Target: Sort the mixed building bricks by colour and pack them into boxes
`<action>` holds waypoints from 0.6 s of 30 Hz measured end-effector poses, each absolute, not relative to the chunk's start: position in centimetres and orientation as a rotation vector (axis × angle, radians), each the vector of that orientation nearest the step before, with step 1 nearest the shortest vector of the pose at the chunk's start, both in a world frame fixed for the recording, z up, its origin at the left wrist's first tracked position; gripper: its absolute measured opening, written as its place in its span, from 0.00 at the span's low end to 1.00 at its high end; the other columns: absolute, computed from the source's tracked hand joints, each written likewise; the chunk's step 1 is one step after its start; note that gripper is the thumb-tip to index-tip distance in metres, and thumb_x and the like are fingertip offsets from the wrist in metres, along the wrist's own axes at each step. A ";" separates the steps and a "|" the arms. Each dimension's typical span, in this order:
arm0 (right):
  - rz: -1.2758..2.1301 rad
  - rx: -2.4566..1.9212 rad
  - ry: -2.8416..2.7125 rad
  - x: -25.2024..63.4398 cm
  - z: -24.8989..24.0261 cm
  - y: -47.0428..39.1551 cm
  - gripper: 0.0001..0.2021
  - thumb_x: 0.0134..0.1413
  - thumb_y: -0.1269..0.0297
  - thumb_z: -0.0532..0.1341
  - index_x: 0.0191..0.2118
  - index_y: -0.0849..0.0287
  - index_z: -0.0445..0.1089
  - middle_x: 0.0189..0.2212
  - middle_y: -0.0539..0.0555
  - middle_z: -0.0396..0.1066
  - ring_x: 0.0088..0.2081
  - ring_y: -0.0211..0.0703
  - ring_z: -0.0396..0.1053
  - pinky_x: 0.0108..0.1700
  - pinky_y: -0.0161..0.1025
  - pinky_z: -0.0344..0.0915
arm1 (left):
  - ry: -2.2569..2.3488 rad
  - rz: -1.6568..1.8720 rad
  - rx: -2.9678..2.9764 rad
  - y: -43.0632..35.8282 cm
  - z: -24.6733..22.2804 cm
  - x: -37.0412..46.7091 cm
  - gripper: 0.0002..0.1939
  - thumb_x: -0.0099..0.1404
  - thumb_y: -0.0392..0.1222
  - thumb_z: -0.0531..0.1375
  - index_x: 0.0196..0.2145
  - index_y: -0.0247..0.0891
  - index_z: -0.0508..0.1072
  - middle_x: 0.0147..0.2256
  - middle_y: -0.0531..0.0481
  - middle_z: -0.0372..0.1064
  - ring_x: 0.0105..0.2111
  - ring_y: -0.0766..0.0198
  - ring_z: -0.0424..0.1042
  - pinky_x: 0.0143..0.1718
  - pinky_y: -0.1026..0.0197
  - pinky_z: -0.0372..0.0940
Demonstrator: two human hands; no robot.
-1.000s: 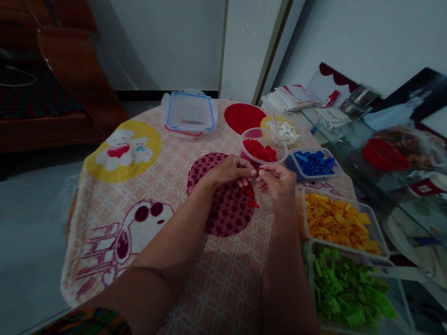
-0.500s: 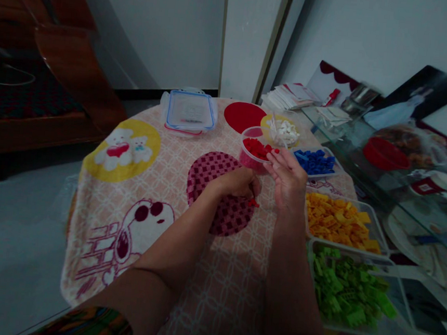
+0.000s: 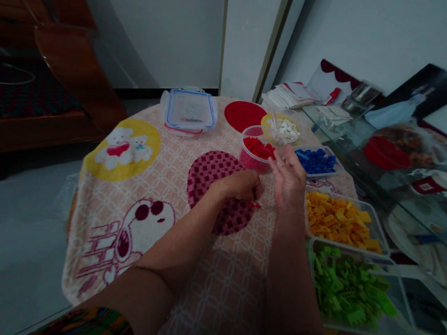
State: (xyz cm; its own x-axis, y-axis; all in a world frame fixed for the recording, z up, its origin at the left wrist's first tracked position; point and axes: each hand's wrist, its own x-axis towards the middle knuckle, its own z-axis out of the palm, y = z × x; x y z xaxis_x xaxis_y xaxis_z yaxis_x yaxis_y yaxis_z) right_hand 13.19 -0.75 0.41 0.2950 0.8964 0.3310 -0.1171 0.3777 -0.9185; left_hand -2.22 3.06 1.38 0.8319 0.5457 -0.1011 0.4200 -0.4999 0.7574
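Observation:
My left hand [image 3: 243, 186] is over the checkered patch of the cloth, its fingers curled down beside small red pieces [image 3: 255, 204]; whether it grips one is hidden. To its right, my right hand [image 3: 288, 177] is raised with fingers apart, near the rim of a round clear tub [image 3: 254, 163] of red pieces [image 3: 256, 147]. Nothing shows in its fingers. Blue pieces [image 3: 315, 160] fill a clear box just beyond the right hand.
Boxes of yellow pieces [image 3: 336, 219] and green pieces [image 3: 349, 288] line the right side. White pieces [image 3: 285, 131] stand behind the tub. A blue-rimmed container [image 3: 191, 110] is at the back left. A glass shelf [image 3: 350, 155] borders the table.
The red piece at my right fingertips no longer shows there, and those fingers have opened a little. My left hand has shifted slightly beside the small red pieces.

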 end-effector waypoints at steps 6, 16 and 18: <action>0.828 -0.900 -1.050 13.1 0.4 -0.7 0.32 0.53 0.51 0.69 0.63 0.50 0.69 0.69 0.58 0.61 0.69 0.62 0.59 0.66 0.63 0.62 | 0.700 0.085 2.248 3.0 1.7 -2.0 0.14 0.48 0.22 0.63 0.28 0.37 0.82 0.24 0.54 0.77 0.24 0.68 0.70 0.28 0.67 0.58; 0.888 -1.129 -1.108 12.0 2.4 -2.4 0.14 0.53 0.54 0.65 0.41 0.58 0.77 0.29 0.53 0.79 0.25 0.40 0.75 0.27 0.36 0.72 | 0.647 0.185 2.252 3.8 2.1 -3.4 0.10 0.55 0.28 0.65 0.35 0.34 0.83 0.33 0.48 0.80 0.31 0.65 0.74 0.35 0.66 0.63; 0.856 -1.226 -1.120 11.9 2.6 -2.6 0.14 0.53 0.53 0.65 0.37 0.58 0.76 0.22 0.49 0.74 0.19 0.36 0.69 0.20 0.32 0.65 | 0.651 0.211 2.224 4.1 2.0 -3.8 0.10 0.55 0.28 0.65 0.35 0.33 0.83 0.33 0.48 0.80 0.32 0.65 0.74 0.36 0.65 0.63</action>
State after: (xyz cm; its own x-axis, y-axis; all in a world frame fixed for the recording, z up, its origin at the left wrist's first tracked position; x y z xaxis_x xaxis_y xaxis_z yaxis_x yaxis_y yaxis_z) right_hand 11.92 -2.55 2.57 0.2639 0.9467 0.1845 0.0710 0.1717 -0.9826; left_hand -3.79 4.10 2.01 0.8541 0.5170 -0.0571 0.3848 -0.5541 0.7382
